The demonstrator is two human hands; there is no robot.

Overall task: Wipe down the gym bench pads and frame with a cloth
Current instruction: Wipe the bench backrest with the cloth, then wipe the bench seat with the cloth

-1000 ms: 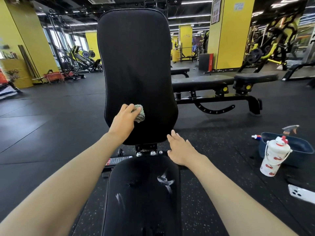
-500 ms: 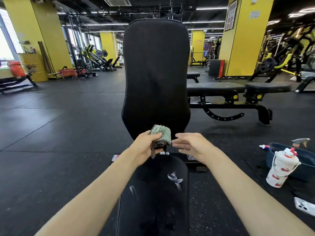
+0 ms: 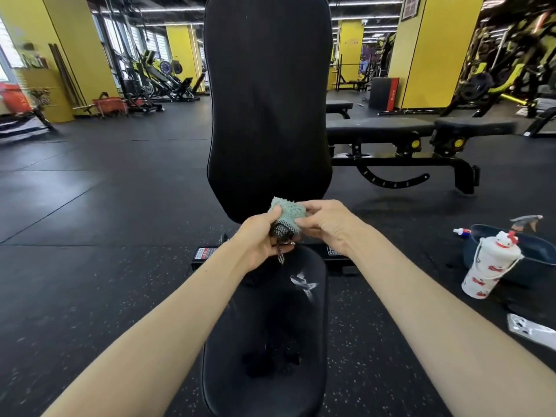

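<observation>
Cloth (image 3: 288,210) bunched; left hand (image 3: 258,240) grips, right hand (image 3: 326,225) pinches it; back pad (image 3: 267,100) long axis vertical

Head view, down, seemingly near bench (image 3: 267,130).

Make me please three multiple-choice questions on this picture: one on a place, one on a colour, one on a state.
1. The bottle stands on the floor
A. right of the seat, by the tub
B. left of the seat
C. under the seat

2. The fluffy side of the cloth is
A. red
B. green
C. white

3. The cloth is held by
A. one hand
B. both hands
C. no hand

Key:
1 A, it stands at the right, beside the tub.
2 B, the pile shows green.
3 B, the left hand and the right hand both grip it.
</observation>
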